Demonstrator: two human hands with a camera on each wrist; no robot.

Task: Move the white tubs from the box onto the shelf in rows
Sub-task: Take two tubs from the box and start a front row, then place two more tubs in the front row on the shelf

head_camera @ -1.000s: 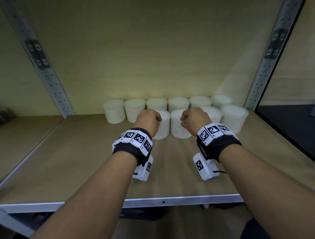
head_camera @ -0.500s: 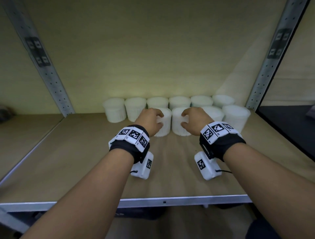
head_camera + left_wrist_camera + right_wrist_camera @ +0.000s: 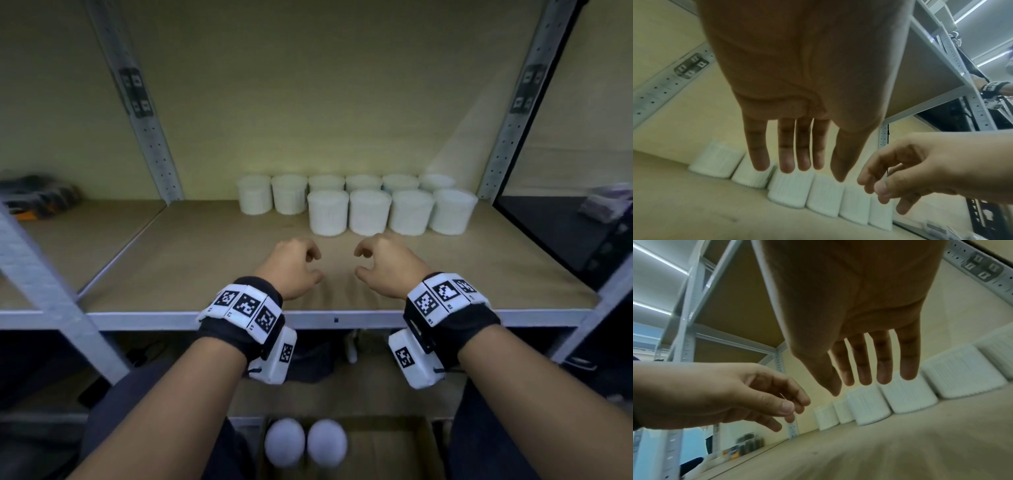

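Several white ribbed tubs stand on the wooden shelf (image 3: 212, 260) in two rows at the back right: a back row (image 3: 289, 193) and a shorter front row (image 3: 390, 212). My left hand (image 3: 313, 265) and right hand (image 3: 361, 262) hover side by side over the shelf, a little in front of the front row, touching nothing. The left hand (image 3: 797, 162) and the right hand (image 3: 869, 374) both hang with relaxed fingers and bare palms. Below the shelf, a cardboard box (image 3: 394, 445) holds two white tubs (image 3: 284, 442).
Perforated metal uprights (image 3: 150, 137) (image 3: 510, 130) frame the bay. The shelf's metal front edge (image 3: 335, 320) runs under my wrists. Dark items (image 3: 37, 198) lie on the neighbouring shelf to the left. A dark panel (image 3: 548, 226) borders the right side.
Both hands have let go of the two left tubs of the front row and drawn back toward the shelf's front edge. The view has tilted down, and the box now shows.
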